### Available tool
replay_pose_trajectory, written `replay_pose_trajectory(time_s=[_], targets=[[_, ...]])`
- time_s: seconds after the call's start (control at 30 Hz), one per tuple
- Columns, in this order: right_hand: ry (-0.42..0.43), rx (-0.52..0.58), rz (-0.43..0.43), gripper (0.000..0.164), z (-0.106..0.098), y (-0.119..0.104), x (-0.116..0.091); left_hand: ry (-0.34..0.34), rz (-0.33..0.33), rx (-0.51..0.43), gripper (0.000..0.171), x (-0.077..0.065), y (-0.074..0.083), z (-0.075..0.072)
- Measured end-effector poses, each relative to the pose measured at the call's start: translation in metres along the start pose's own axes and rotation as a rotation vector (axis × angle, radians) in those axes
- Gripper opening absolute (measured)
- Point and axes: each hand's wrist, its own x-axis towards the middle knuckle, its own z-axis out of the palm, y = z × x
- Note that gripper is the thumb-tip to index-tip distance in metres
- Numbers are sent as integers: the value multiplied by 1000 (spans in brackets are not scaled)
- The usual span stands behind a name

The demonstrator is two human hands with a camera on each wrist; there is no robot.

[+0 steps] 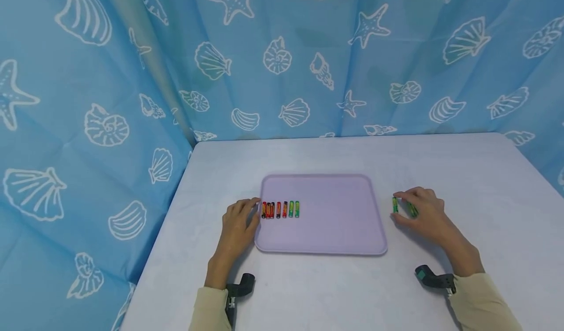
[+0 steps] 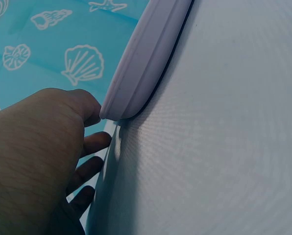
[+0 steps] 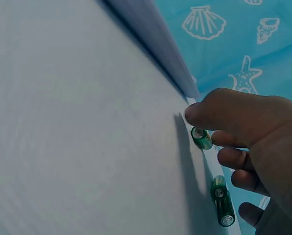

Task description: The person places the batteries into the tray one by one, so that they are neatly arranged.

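My left hand (image 1: 237, 225) is at the left edge of the lilac tray (image 1: 339, 223), its fingers loosely bent. In the left wrist view, its thumb (image 2: 91, 108) meets the tray's rim. On the tray's left part lie several red-and-black batteries (image 1: 278, 210) and two green batteries (image 1: 291, 209) in a row. Right of the tray, my right hand (image 1: 425, 216) has its thumb and forefinger spread about the ends of a green battery (image 1: 395, 204). That battery's near end shows uncovered below the thumb in the right wrist view. More green batteries (image 3: 223, 208) lie beneath the other fingers.
A white cloth (image 1: 317, 292) covers the table. Blue curtains (image 1: 273, 37) with shell and starfish prints hang behind it and along the left. A black wrist device (image 1: 241, 286) sits on the left forearm and another (image 1: 434, 278) on the right.
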Motion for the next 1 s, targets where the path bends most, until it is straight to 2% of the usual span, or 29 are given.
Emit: replay_pose_trajectory(time_s=[0.2,0.43,0.57,0.7,0.87,1.0], targets=[[-49,-43,31,53,1,3,1,4,-5,8,39,0,2,0],[-41,-32,54,47,3,5,2,14,-12,7,39,0,2,0],[-11,-21,52,46,3,5,2,10,-26,7,39,0,2,1],[52,5,25,45,5,1,1,11,-25,9,39,0,2,1],[112,57,-15,43,10,-12,4,18,-19,12,38,1,2,0],[123,83,-58,40,17,-24,7,9,-21,8,38,0,2,0]])
